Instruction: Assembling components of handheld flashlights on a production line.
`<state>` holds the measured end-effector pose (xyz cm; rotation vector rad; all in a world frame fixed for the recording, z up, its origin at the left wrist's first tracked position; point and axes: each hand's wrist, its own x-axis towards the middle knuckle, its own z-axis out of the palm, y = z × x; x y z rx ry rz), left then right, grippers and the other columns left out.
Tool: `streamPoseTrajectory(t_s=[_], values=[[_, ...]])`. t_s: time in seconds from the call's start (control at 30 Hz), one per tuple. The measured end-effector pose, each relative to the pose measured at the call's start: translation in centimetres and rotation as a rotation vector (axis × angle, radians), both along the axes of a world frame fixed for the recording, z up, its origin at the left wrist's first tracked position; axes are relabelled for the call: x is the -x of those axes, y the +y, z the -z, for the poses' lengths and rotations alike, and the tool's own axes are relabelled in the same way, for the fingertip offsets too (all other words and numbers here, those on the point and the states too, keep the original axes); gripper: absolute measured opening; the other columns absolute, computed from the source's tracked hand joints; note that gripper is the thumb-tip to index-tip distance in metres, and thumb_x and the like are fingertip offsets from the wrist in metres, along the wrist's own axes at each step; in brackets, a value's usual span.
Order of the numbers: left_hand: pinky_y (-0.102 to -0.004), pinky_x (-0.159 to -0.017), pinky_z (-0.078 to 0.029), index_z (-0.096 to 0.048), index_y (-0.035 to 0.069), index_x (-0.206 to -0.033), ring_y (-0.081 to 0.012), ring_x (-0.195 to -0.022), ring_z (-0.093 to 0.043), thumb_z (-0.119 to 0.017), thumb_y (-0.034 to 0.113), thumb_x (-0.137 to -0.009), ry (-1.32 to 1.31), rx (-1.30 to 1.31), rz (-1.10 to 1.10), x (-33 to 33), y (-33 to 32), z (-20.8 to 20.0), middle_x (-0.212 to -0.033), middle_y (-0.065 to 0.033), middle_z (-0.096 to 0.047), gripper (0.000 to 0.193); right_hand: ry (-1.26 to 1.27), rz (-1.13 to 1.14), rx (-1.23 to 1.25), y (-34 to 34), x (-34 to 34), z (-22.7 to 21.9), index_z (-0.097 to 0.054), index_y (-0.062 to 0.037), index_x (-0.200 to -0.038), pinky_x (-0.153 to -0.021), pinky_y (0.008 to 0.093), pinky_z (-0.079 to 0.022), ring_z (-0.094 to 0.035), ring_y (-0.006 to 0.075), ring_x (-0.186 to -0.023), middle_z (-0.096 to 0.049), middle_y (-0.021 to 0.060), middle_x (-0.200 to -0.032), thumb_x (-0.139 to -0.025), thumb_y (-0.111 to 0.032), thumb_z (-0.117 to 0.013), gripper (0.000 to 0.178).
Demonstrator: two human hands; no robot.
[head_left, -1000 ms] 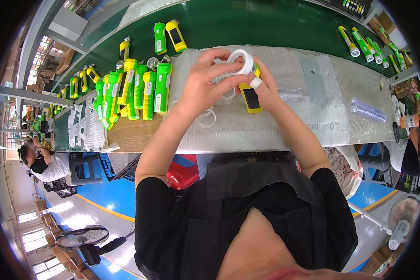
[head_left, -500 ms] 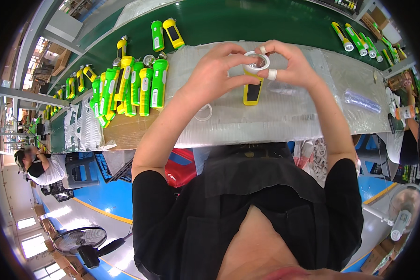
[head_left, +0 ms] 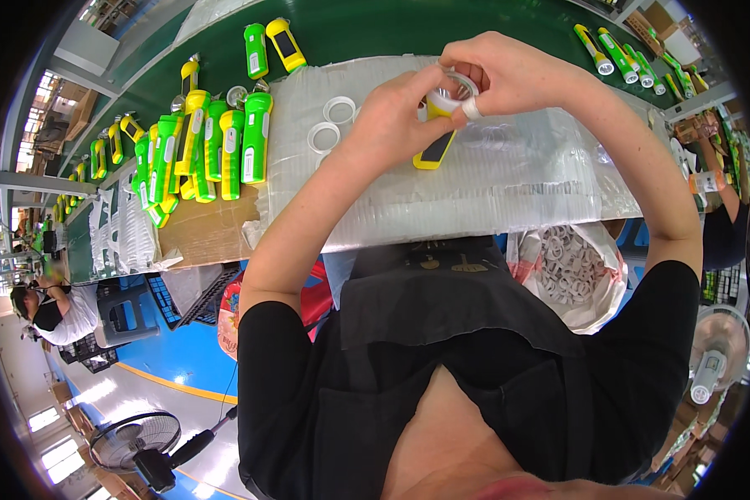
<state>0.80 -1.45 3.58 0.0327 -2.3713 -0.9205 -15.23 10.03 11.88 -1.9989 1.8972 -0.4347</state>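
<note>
A yellow flashlight (head_left: pixel 432 152) with a dark panel stands tilted over the plastic-covered bench, its head upward. A white ring (head_left: pixel 451 103) sits around the clear lens at its head. My left hand (head_left: pixel 397 118) is closed about the left side of the head, thumb below and fingers at the rim. From the right, my right hand (head_left: pixel 508 77) grips the ring with bent fingers and a thumb wrapped in white tape. My fingers hide part of the rim. Two loose white rings, an upper ring (head_left: pixel 339 97) and a lower ring (head_left: pixel 310 137), lie left of my left hand.
Several green and yellow flashlights (head_left: pixel 256 142) are heaped at the left on cardboard (head_left: pixel 196 237). More flashlights (head_left: pixel 615 55) lie on the green surface at far right. A sack of white rings (head_left: pixel 571 271) is below the bench edge. A fan (head_left: pixel 137 442) stands lower left; co-workers sit at both sides.
My right hand has turned over the ring, its elbow swinging outward. The flashlight now leans more. My view has shifted, and two loose rings show fully where one showed partly.
</note>
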Motion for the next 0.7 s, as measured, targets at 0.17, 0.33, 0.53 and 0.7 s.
streamPoseTrajectory(t_s=[0.17,0.33,0.53,0.7], values=[[-0.0381,-0.065,-0.050,-0.058,0.011,-0.098,-0.0283,-0.075,-0.063,-0.083,0.020,-0.070,0.078,0.088,-0.070,0.7,0.2,-0.1,-0.082,-0.0084,-0.064,0.039,0.201,0.345,0.149,-0.6,-0.9,1.8,-0.053,-0.0016,-0.074,-0.051,0.0324,-0.040,-0.052,0.0197,-0.056,-0.054,0.0074,-0.063,-0.069,-0.042,-0.075,0.046],[-0.0343,-0.065,-0.051,-0.060,0.011,-0.099,-0.0246,-0.074,-0.062,-0.084,0.022,-0.070,0.080,0.080,-0.051,1.1,0.3,0.4,-0.083,-0.0067,-0.064,0.040,0.440,0.465,-0.169,-0.8,-0.6,0.7,-0.060,0.0010,-0.083,-0.064,0.0364,-0.048,-0.058,0.0219,-0.072,-0.061,0.0121,-0.081,-0.075,-0.049,-0.071,0.052],[-0.0304,-0.066,-0.051,-0.061,0.010,-0.099,-0.0209,-0.072,-0.061,-0.085,0.023,-0.070,0.124,0.045,-0.011,1.2,0.5,0.6,-0.085,-0.0046,-0.066,0.040,0.305,0.235,-0.100,0.5,-1.4,-0.4,-0.066,-0.0022,-0.100,-0.075,0.0325,-0.049,-0.062,0.0242,-0.088,-0.065,0.0144,-0.101,-0.081,-0.038,-0.068,0.040],[-0.0296,-0.066,-0.051,-0.062,0.010,-0.097,-0.0198,-0.073,-0.061,-0.085,0.023,-0.070,0.059,0.063,-0.043,1.0,0.7,0.3,-0.086,-0.0033,-0.066,0.039,0.163,0.228,0.060,0.6,-0.1,1.1,-0.063,-0.0023,-0.095,-0.063,0.0317,-0.045,-0.056,0.0198,-0.071,-0.058,0.0081,-0.079,-0.079,-0.037,-0.073,0.040]])
